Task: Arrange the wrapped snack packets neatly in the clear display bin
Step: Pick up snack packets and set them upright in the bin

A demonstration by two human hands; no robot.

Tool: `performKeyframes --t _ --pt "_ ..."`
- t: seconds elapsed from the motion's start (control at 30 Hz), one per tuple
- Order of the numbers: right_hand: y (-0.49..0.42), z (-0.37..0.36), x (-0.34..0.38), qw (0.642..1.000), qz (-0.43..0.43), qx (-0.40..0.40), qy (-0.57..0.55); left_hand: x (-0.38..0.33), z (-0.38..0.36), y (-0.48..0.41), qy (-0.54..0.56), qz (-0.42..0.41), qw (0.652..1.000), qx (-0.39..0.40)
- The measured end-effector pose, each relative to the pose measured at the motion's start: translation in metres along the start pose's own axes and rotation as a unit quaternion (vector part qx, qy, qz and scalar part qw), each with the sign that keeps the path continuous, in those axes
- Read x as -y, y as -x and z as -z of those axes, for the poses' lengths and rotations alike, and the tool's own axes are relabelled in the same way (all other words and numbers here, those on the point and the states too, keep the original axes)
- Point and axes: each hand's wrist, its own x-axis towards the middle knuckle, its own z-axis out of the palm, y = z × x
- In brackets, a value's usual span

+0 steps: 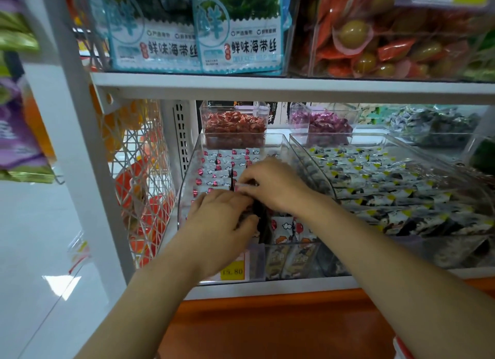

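Two hands are down in the clear display bin [185, 171] at centre frame, meeting over its middle. The left hand [218, 218] sits lower and to the left, its fingers [237, 199] curled round a small bunch of dark-edged snack packets [217, 168] that stands on edge between the two hands. The right hand [274, 183] comes in from the lower right, fingertips bent down and pinching the top of a packet right beside the left hand. Behind the hands, toward the back of the bin, white packets with red dots lie in tidy overlapping rows; a few more lie looser near the front wall, below the right wrist. On the bin's front, a yellow price tag [233, 271] peeks out under the left wrist. To the right, a neighbouring bin [300, 155] holds rows of packets with yellow corners. Across the upper frame, a white shelf [267, 87] carries blue-and-white seaweed bags [187, 45].
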Motion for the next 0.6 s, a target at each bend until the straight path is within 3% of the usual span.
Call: performKeyframes --t 0.13,0.47,0.6 --pt "0.000 0.001 -0.006 0.997 0.001 0.063 0.034 0.012 0.011 -0.002 0.031 0.016 0.998 -0.053" --pt "-0.028 0.010 -0.018 0.998 -0.007 -0.053 -0.036 0.014 0.014 0.000 -0.053 0.010 0.992 -0.113" --pt "-0.046 -0.005 -0.015 1.000 -0.005 0.002 0.025 0.015 0.013 0.001 -0.049 0.015 0.992 -0.112"
